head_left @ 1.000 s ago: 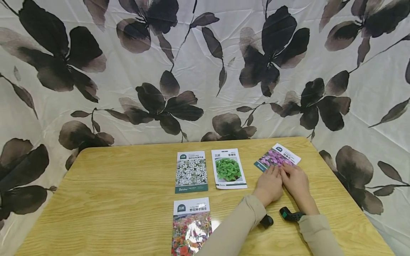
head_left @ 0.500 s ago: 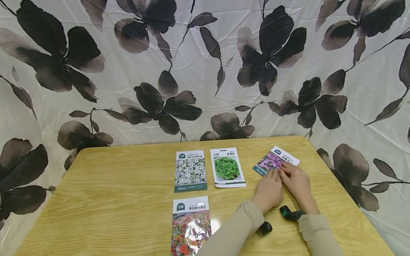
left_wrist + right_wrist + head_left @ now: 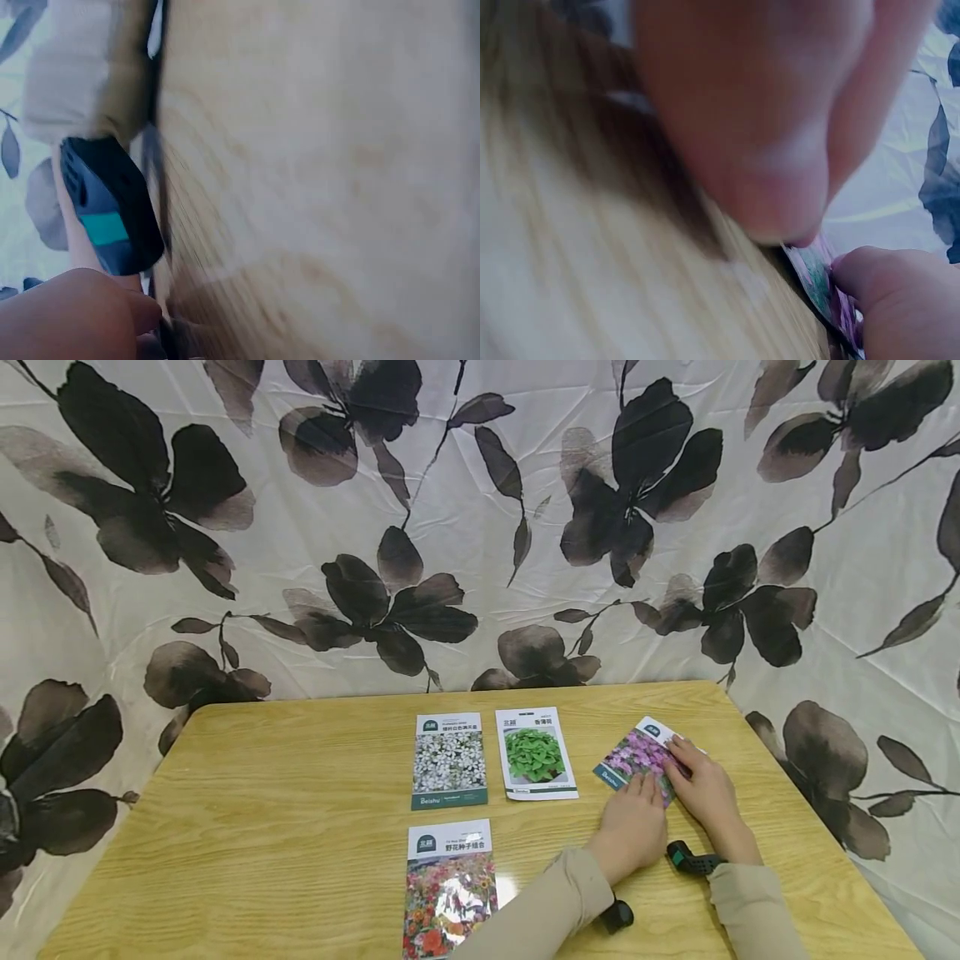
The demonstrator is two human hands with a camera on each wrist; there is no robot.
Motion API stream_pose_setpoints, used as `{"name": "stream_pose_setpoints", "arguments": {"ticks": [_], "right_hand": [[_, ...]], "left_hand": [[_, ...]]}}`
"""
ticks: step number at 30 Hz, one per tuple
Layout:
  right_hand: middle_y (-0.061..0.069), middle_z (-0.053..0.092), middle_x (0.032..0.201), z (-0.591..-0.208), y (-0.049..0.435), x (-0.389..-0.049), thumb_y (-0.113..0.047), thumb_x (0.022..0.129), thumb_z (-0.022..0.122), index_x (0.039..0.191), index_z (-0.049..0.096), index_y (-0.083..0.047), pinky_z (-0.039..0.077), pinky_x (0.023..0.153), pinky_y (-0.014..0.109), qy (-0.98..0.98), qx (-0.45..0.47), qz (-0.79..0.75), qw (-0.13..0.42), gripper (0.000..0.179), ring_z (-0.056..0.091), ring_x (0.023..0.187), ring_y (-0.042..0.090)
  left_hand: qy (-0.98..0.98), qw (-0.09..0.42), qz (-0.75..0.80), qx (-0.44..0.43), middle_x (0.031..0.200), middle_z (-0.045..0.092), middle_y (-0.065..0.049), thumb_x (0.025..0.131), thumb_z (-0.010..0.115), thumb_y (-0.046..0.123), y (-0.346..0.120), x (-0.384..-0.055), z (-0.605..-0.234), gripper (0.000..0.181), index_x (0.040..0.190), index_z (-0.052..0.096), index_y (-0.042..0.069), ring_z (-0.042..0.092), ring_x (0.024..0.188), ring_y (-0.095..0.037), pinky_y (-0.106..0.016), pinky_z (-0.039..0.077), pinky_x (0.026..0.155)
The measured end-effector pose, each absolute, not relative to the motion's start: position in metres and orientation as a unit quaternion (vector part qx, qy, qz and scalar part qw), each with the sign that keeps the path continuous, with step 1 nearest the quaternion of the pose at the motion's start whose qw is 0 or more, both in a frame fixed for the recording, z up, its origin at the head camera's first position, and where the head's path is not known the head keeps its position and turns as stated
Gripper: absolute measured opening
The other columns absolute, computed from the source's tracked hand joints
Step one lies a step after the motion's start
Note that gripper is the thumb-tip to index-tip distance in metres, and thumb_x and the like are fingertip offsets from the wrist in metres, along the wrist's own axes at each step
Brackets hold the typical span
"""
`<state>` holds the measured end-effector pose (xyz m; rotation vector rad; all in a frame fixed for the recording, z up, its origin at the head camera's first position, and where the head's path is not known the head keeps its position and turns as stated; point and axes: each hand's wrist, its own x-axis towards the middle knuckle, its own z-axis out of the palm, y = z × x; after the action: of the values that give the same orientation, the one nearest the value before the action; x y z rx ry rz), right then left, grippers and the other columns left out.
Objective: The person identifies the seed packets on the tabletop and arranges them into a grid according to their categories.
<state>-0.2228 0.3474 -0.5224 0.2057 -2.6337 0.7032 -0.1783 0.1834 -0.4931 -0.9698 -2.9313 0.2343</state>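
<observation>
A seed packet with purple flowers (image 3: 633,750) lies askew at the right of the table. The left hand (image 3: 633,827) rests fingertips on its near edge. Lying over its right side, the right hand (image 3: 707,787) touches it with fingers and thumb and hides its right corner. In the right wrist view, a blurred right thumb (image 3: 772,187) comes up to the packet's edge (image 3: 821,289), while fingers of the left hand (image 3: 900,300) touch its face. The left wrist view shows part of the left hand (image 3: 67,319) but not the packet.
Left of the hands lie a green-leaf seed packet (image 3: 536,756), a white-flower packet (image 3: 450,760) and, nearer, a mixed-flower packet (image 3: 450,885), partly behind the left sleeve (image 3: 555,893). A black device (image 3: 693,860) sits on the right wrist. Floral cloth (image 3: 517,527) hangs behind the table.
The purple-flower packet has slid toward the person and turned slightly. The right hand has moved farther onto its right side, apart from the left hand. The other packets keep their places.
</observation>
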Motion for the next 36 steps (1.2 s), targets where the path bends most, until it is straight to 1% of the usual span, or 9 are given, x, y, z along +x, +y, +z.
{"name": "stream_pose_setpoints", "arguments": {"ticks": [3, 7, 13, 16, 20, 23, 29, 36], "right_hand": [[0.027, 0.05, 0.141, -0.522, 0.35, -0.222, -0.013, 0.096, 0.062, 0.132, 0.059, 0.007, 0.034, 0.103, 0.064, -0.944, 0.081, 0.261, 0.183, 0.042, 0.044, 0.13, 0.049], [0.028, 0.046, 0.144, -0.522, 0.354, -0.222, -0.016, 0.098, 0.061, 0.136, 0.055, 0.007, 0.031, 0.105, 0.065, -0.945, 0.093, 0.27, 0.16, 0.045, 0.039, 0.134, 0.05], [0.03, 0.039, 0.148, -0.522, 0.359, -0.223, -0.02, 0.099, 0.061, 0.141, 0.049, 0.008, 0.022, 0.111, 0.063, -0.94, 0.119, 0.291, 0.132, 0.051, 0.032, 0.138, 0.051], [0.033, 0.035, 0.15, -0.522, 0.361, -0.224, -0.02, 0.1, 0.06, 0.142, 0.045, 0.01, 0.017, 0.114, 0.062, -0.937, 0.13, 0.299, 0.121, 0.055, 0.027, 0.14, 0.052], [0.037, 0.027, 0.151, -0.521, 0.362, -0.225, -0.023, 0.101, 0.058, 0.145, 0.036, 0.014, 0.009, 0.115, 0.065, -0.941, 0.129, 0.296, 0.105, 0.062, 0.019, 0.142, 0.053], [0.04, 0.025, 0.151, -0.518, 0.361, -0.226, -0.025, 0.102, 0.056, 0.145, 0.032, 0.016, 0.007, 0.113, 0.067, -0.945, 0.126, 0.285, 0.098, 0.065, 0.017, 0.142, 0.054], [0.038, 0.024, 0.152, -0.517, 0.361, -0.226, -0.028, 0.102, 0.055, 0.147, 0.032, 0.015, 0.006, 0.114, 0.066, -0.949, 0.117, 0.28, 0.087, 0.066, 0.017, 0.143, 0.052], [0.035, 0.028, 0.152, -0.519, 0.364, -0.225, -0.028, 0.101, 0.058, 0.146, 0.036, 0.012, 0.008, 0.115, 0.064, -0.945, 0.12, 0.292, 0.088, 0.065, 0.02, 0.143, 0.051]], "left_hand": [[-0.946, 0.019, 0.058, -0.319, 0.158, 0.034, 0.001, 0.104, 0.038, 0.041, 0.18, -0.174, -0.491, 0.052, 0.152, 0.042, 0.018, 0.032, 0.144, -0.014, -0.025, 0.03, 0.113], [-0.947, 0.029, 0.029, -0.318, 0.158, 0.034, 0.0, 0.106, 0.038, 0.039, 0.175, -0.173, -0.492, 0.049, 0.15, 0.045, 0.02, 0.03, 0.145, -0.018, -0.027, 0.028, 0.114], [-0.963, 0.043, -0.018, -0.266, 0.159, 0.03, -0.015, 0.105, 0.037, 0.047, 0.173, -0.18, -0.5, 0.059, 0.152, 0.04, 0.011, 0.022, 0.148, -0.029, -0.033, 0.023, 0.118], [-0.971, 0.049, -0.027, -0.234, 0.158, 0.028, -0.018, 0.103, 0.041, 0.05, 0.173, -0.184, -0.503, 0.064, 0.152, 0.04, 0.009, 0.021, 0.148, -0.031, -0.035, 0.022, 0.118], [-0.978, 0.037, -0.02, -0.205, 0.159, 0.027, -0.017, 0.1, 0.043, 0.056, 0.174, -0.186, -0.505, 0.07, 0.151, 0.04, 0.009, 0.021, 0.149, -0.029, -0.034, 0.022, 0.118], [-0.98, 0.029, -0.013, -0.197, 0.16, 0.027, -0.015, 0.099, 0.041, 0.059, 0.175, -0.184, -0.506, 0.073, 0.152, 0.039, 0.008, 0.021, 0.149, -0.027, -0.033, 0.022, 0.118], [-0.983, 0.025, 0.007, -0.182, 0.161, 0.028, -0.009, 0.098, 0.036, 0.064, 0.177, -0.181, -0.505, 0.077, 0.153, 0.037, 0.011, 0.022, 0.149, -0.021, -0.031, 0.022, 0.118], [-0.984, 0.034, 0.032, -0.173, 0.159, 0.031, -0.009, 0.098, 0.034, 0.066, 0.18, -0.17, -0.504, 0.077, 0.153, 0.039, 0.011, 0.026, 0.147, -0.021, -0.03, 0.025, 0.117]]}}
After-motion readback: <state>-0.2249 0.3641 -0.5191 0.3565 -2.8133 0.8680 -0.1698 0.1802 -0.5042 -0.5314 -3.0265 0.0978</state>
